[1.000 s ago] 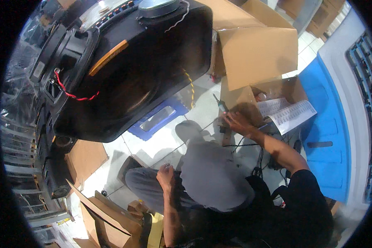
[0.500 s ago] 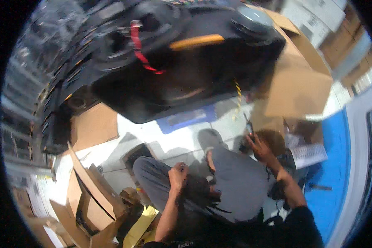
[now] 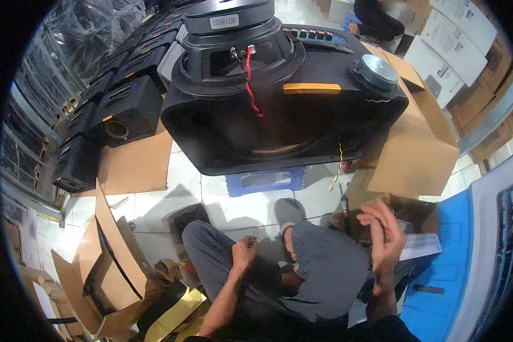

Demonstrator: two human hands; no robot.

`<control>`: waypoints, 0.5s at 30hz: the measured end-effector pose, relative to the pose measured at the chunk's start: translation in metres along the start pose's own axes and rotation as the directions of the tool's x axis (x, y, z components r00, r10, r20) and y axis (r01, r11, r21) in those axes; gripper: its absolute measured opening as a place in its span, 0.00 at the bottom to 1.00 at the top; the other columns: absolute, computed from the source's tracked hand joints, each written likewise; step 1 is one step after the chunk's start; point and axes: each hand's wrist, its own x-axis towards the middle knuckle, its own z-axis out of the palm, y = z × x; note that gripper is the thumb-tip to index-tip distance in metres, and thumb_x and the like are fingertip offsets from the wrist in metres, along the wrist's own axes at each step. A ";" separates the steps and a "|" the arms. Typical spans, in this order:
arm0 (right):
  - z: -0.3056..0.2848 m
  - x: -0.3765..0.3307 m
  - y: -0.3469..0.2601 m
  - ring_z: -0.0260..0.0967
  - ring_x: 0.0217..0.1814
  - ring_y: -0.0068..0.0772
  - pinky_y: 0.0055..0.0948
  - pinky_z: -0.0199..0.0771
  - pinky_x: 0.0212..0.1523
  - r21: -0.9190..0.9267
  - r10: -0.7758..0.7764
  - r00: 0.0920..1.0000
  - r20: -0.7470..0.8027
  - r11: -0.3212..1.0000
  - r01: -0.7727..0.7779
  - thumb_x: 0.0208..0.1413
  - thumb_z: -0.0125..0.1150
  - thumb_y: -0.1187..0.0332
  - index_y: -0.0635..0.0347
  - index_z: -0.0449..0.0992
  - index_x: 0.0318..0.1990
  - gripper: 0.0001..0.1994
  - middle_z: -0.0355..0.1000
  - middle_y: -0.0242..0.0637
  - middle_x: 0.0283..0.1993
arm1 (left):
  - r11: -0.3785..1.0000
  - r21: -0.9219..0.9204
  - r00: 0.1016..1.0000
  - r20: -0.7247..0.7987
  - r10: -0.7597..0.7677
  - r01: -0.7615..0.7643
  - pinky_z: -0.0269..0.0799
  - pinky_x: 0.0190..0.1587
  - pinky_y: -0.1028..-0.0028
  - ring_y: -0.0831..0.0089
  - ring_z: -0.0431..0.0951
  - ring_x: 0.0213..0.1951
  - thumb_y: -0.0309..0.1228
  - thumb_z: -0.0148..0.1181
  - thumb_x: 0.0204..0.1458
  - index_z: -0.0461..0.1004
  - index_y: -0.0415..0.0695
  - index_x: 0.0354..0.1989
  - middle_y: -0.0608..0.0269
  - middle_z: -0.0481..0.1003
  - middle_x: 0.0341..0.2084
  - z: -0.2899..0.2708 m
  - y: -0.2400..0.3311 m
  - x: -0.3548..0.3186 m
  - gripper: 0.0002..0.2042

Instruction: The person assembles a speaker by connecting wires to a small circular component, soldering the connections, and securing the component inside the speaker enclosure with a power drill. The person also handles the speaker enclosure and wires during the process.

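Above my left knee, my left hand [image 3: 244, 252] is closed on something small and shiny, too small to make out. My right hand [image 3: 386, 232] is raised beside my other knee, fingers stretched out and nothing in it. Just left of it, a slim dark tool [image 3: 344, 206] points upward near the cardboard. In front of me a black speaker cabinet [image 3: 239, 134] rests over a blue stool [image 3: 265, 181]. On it sit a large woofer [image 3: 236, 43] with red and black wires [image 3: 249, 85] and a small round tweeter [image 3: 378, 69]. A yellow-black twisted wire [image 3: 340, 162] hangs from the cabinet.
More black cabinets [image 3: 132, 108] stand in a row at the left. Open cardboard boxes [image 3: 111, 268] lie at lower left, and another carton [image 3: 413, 159] stands at right. A blue plastic surface [image 3: 447, 256] runs along the right. Another person [image 3: 376, 20] sits at the far back.
My right hand has moved away from the slim tool, back toward me and to the right, its fingers now spread. The view has shifted, so the cabinet shows lower. My left hand stays about where it was.
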 end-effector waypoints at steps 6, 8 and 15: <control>0.009 0.008 -0.072 0.80 0.51 0.49 0.40 0.78 0.55 0.118 -0.304 0.917 0.257 0.952 0.282 0.62 0.57 0.62 0.73 0.79 0.53 0.20 0.81 0.54 0.45 | 0.973 -0.201 0.994 0.016 -0.109 0.110 0.78 0.36 0.64 0.60 0.85 0.32 0.30 0.62 0.55 0.78 0.32 0.47 0.45 0.84 0.36 0.003 -0.013 0.009 0.15; 0.014 0.016 -0.067 0.81 0.50 0.53 0.48 0.77 0.57 0.224 -0.345 0.860 0.377 0.934 0.277 0.58 0.59 0.52 0.72 0.84 0.44 0.25 0.82 0.53 0.43 | 0.901 -0.373 0.975 0.072 -0.212 0.223 0.77 0.34 0.64 0.60 0.85 0.33 0.29 0.62 0.55 0.77 0.31 0.48 0.45 0.83 0.38 0.003 -0.020 0.014 0.16; 0.021 0.010 -0.061 0.81 0.47 0.50 0.47 0.77 0.55 0.271 -0.306 0.902 0.305 0.936 0.226 0.59 0.58 0.59 0.71 0.85 0.38 0.20 0.83 0.49 0.38 | 0.537 -0.760 0.888 0.112 -0.445 0.365 0.72 0.27 0.68 0.69 0.79 0.29 0.21 0.59 0.56 0.73 0.27 0.48 0.51 0.81 0.36 0.024 -0.024 0.064 0.13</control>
